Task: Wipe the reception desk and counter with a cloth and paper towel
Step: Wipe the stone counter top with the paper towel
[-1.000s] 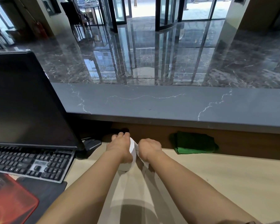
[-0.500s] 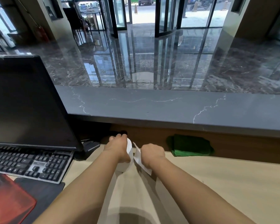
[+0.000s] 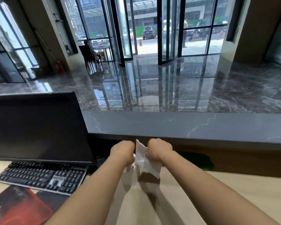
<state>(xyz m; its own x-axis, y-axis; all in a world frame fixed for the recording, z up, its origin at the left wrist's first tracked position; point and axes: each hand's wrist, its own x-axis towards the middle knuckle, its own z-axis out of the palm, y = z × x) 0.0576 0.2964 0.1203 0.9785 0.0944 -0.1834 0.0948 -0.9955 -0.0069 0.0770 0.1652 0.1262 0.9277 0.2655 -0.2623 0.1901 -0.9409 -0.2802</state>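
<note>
Evidently preparation: at lower centre of the head view, the left hand (image 3: pixel 122 151) and right hand (image 3: pixel 159 149) each keep a closed grip on the paper towel (image 3: pixel 144 161) above the worktop (image 3: pixel 234 189). The green cloth (image 3: pixel 196 159) lies just right of them. Next comes, likely, pressing the towel flat to wipe.

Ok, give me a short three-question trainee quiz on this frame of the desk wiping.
1. True or false: the left hand and right hand both grip the paper towel.
2. Where does the green cloth lie? A in a bucket; B on the desk below the counter; C in the right hand.
3. Fill in: the monitor stands to the ____ of the hands.
Key: 1 true; 2 B; 3 left.
</note>
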